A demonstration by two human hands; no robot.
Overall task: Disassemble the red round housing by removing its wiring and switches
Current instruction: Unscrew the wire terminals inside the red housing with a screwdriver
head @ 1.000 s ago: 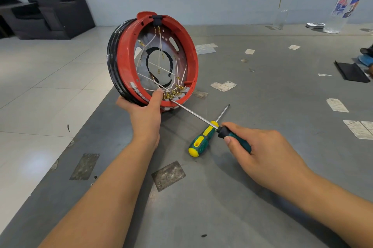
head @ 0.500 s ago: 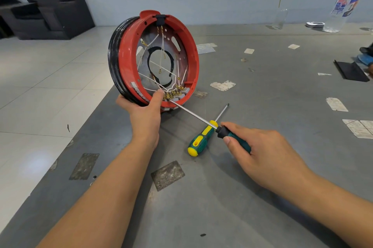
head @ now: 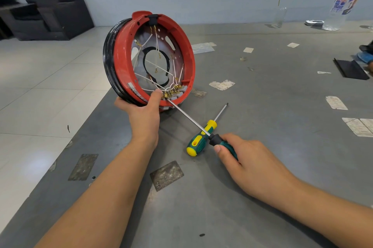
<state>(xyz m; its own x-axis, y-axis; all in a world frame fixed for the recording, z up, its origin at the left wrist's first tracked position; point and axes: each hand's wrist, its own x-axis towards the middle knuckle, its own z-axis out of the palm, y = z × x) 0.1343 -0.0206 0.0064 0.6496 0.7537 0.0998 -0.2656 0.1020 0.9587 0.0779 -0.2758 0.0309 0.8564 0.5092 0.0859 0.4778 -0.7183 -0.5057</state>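
Observation:
The red round housing (head: pixel 121 59) with a black outer band stands on edge at the table's left side, its open face turned toward me. White wires (head: pixel 155 70) cross its inside and end at a row of brass terminals (head: pixel 173 92) on the lower rim. My left hand (head: pixel 141 112) grips that lower rim, thumb beside the terminals. My right hand (head: pixel 248 162) holds the green handle of a long screwdriver (head: pixel 187 117), whose tip sits at the terminals.
A second screwdriver (head: pixel 201 138) with a green and yellow handle lies on the grey table (head: pixel 262 106) under the held shaft. Paper scraps dot the table. A plastic bottle (head: pixel 343 3) stands far right, a black flat piece (head: pixel 351 70) right. Table edge and tiled floor lie left.
The housing has tilted a little more upright and turned slightly. Both hands and the screwdriver have stayed almost in place.

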